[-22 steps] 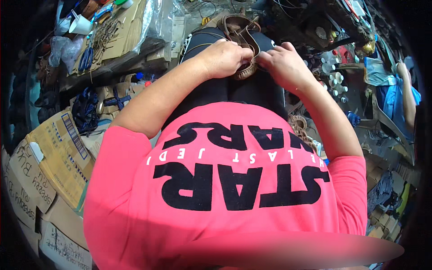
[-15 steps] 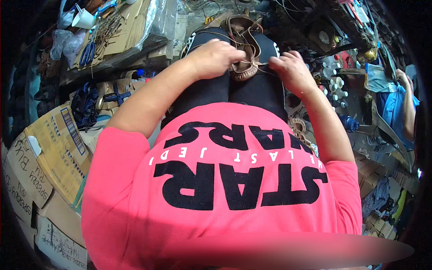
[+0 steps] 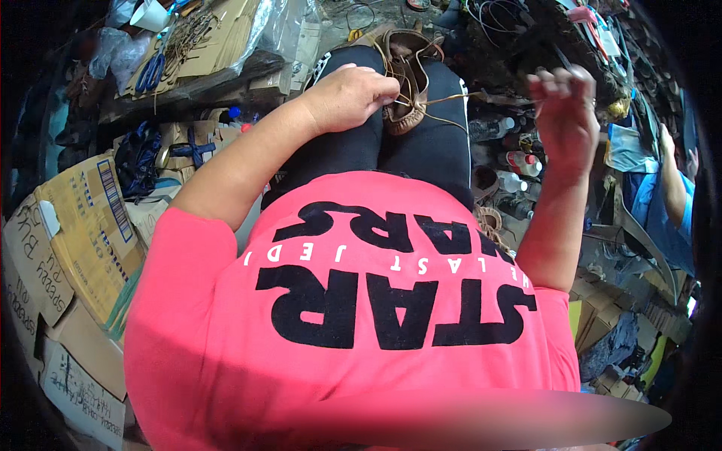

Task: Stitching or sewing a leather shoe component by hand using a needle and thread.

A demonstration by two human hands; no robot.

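Note:
A brown leather moccasin-style shoe (image 3: 406, 120) rests on my lap between my thighs, its gathered toe nearest my body. My left hand (image 3: 352, 98) is closed at the shoe's left edge; what it grips is hidden by the fingers. A thin tan cord (image 3: 451, 98) stretches from the shoe's toe seam out to the right. My right hand (image 3: 565, 113) is raised well to the right of the shoe, fingers curled at the cord's far end and blurred by motion. Another loose strand (image 3: 444, 120) curves down over my right thigh.
On the left stand a cardboard-covered bench (image 3: 218, 45) with blue-handled scissors (image 3: 153, 73) and marked cardboard boxes (image 3: 90, 233). Several plastic bottles (image 3: 513, 183) lie right of my legs. Another person's arm (image 3: 674, 180) shows at the far right.
My right hand has moved away from the shoe, to the right, and the cord is now drawn out long. My left hand stays by the shoe, shifted slightly left.

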